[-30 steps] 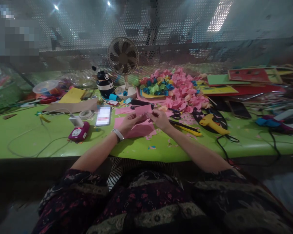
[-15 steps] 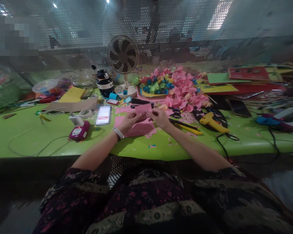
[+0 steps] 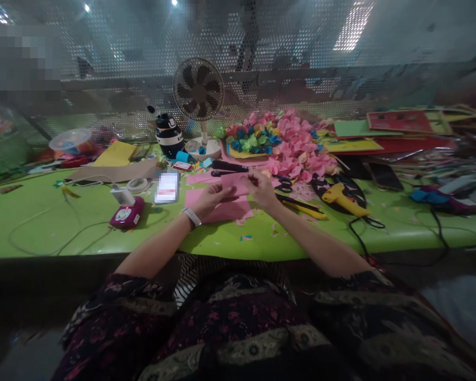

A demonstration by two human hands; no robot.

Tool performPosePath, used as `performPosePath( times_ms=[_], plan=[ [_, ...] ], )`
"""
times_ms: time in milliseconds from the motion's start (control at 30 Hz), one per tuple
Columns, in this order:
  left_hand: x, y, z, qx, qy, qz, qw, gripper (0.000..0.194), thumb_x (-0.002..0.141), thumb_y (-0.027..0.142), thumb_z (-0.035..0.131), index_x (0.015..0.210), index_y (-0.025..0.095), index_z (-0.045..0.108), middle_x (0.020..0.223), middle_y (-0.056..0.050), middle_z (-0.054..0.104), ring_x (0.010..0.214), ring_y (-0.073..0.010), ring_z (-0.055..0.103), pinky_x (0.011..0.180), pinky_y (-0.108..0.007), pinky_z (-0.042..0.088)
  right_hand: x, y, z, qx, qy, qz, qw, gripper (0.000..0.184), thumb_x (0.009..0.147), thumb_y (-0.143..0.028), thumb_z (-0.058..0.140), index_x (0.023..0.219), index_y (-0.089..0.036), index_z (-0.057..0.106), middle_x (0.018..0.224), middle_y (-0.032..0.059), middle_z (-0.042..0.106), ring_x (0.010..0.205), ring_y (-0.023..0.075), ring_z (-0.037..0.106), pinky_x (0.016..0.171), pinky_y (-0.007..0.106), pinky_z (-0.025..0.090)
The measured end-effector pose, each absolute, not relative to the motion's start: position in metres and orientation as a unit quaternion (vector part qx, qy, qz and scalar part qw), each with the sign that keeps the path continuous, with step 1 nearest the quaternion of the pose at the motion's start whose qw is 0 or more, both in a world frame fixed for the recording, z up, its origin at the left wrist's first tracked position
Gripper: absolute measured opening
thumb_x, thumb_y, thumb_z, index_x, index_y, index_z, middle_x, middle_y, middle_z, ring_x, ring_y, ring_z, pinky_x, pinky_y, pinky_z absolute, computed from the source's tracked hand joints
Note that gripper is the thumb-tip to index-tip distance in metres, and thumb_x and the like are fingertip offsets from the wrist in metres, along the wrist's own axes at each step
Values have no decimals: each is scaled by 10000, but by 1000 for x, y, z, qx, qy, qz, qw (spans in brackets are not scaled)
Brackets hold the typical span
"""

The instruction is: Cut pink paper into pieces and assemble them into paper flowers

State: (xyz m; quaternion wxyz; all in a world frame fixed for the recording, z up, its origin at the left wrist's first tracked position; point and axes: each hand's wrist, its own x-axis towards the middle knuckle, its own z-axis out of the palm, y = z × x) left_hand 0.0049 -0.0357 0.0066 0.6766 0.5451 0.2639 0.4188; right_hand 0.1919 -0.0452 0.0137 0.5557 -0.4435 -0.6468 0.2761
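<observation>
Between both hands is a small piece of pink paper (image 3: pixel 234 184), raised over larger pink sheets (image 3: pixel 238 210) on the green table. My left hand (image 3: pixel 212 200) is closed on its left side, thumb on top. The fingers of my right hand (image 3: pixel 261 189) pinch its upper right corner. Just behind the paper lies a black tool (image 3: pixel 230 167), its kind unclear. Black-handled scissors (image 3: pixel 284 185) rest to the right, near a yellow cutter (image 3: pixel 307 209) and pink scraps (image 3: pixel 302 190).
A pile of pink paper flowers (image 3: pixel 297 140) stands behind. To the right lies a yellow glue gun (image 3: pixel 343 198) with a black cord. On the left are a lit phone (image 3: pixel 167 187), a tape roll (image 3: pixel 138 185) and a purple power socket (image 3: pixel 127 212). A fan (image 3: pixel 199 90) and a bottle (image 3: pixel 169 136) stand at the back.
My right hand has shifted from the paper's lower right side up to its upper right corner. My left hand keeps its hold. The view has turned slightly.
</observation>
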Motion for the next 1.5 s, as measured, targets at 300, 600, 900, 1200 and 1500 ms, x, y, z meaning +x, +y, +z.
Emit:
performPosePath(
  times_ms=[300, 600, 900, 1200, 1500],
  plan=[
    [2, -38, 12, 585, 294, 380, 654, 466, 654, 393, 929, 979, 116, 740, 944, -116, 787, 861, -215, 752, 863, -378, 582, 193, -45, 17, -478, -647, 246, 541, 554, 801, -763, 590, 683, -251, 413, 662, -18, 437, 639, 152, 426, 599, 291, 390],
    [-3, -29, 15, 577, 284, 422, 639, 471, 642, 419, 933, 930, 97, 744, 921, -104, 788, 848, -202, 752, 921, -394, 582, 198, -47, 20, -470, -683, 391, 400, 541, 776, -702, 705, 644, -215, 509, 517, -42, 523, 468, 95, 450, 481, 238, 369],
    [-7, -27, 16, 615, 318, 374, 617, 380, 661, 375, 919, 877, 108, 755, 919, -135, 797, 856, -231, 763, 820, -349, 602, 200, -51, 23, -466, -724, 362, 357, 299, 940, -394, 628, 724, -216, 524, 578, -51, 527, 520, 105, 471, 519, 227, 373],
    [-16, -21, 24, 588, 342, 376, 629, 424, 608, 269, 952, 866, 129, 645, 780, -86, 786, 773, -203, 771, 813, -351, 624, 207, -47, 30, -461, -716, 365, 377, 391, 896, -499, 676, 683, -219, 504, 557, -50, 522, 499, 102, 473, 508, 231, 393],
    [-33, -11, 30, 582, 350, 345, 648, 494, 686, 277, 907, 1098, 152, 665, 894, -107, 801, 843, -217, 783, 749, -309, 627, 218, -47, 38, -466, -669, 400, 418, 386, 881, -455, 733, 652, -201, 552, 528, -38, 559, 457, 79, 483, 463, 202, 405]
  ],
)
